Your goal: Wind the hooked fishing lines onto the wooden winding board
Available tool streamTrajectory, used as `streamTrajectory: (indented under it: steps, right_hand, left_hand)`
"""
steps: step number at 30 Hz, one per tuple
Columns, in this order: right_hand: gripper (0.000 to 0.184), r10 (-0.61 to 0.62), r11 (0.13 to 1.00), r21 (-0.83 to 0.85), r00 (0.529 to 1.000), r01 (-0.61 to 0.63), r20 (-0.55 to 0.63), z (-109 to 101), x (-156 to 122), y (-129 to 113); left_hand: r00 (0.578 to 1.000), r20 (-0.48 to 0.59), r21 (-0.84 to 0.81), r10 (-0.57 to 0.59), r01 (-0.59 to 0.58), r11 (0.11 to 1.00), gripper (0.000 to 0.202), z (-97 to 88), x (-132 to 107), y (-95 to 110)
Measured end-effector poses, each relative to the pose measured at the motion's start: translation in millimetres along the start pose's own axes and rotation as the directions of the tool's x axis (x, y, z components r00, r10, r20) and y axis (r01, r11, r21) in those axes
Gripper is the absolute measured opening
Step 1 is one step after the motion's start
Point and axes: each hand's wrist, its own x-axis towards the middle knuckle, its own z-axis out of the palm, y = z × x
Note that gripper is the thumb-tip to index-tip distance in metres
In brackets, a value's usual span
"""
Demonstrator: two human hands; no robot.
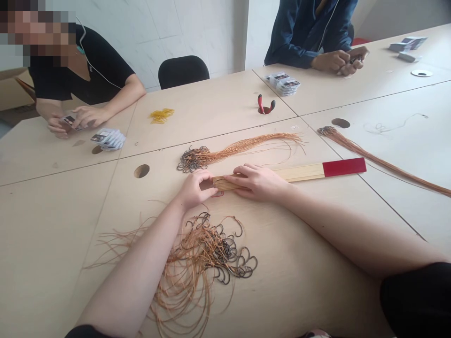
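Note:
A long flat wooden strip [305, 172] with a red end [344, 166] lies across the table in front of me. Its left end is between the thumb and fingers of my left hand [193, 190]; any line or hook pinched there is too small to make out. My right hand [259, 184] wraps over the strip a little further right. Below my hands is a loose, tangled pile of dark fish hooks [225, 249] tied to orange line [186, 281]. Just beyond the strip rests a neat bundle of hooks [193, 158] with its orange lines [250, 146] drawn out to the right.
Another hook bundle [352, 148] lies at right. Red-handled pliers [260, 104] stand in a table hole. Yellow pieces [161, 115] and stacked packets [109, 139] sit further back, with more packets [284, 83]. Two people work across the table, their hands [89, 116] on small items.

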Motion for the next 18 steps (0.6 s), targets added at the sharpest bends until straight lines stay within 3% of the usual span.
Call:
streamTrajectory:
  steps: [18]
  right_hand:
    - [0.042, 0.012, 1.0, 0.02, 1.0, -0.011, -0.005, -0.3, -0.1, -0.5]
  left_hand:
    - [1.0, 0.007, -0.007, -0.006, 0.006, 1.0, 0.019, -0.9, 0.2, 0.9]
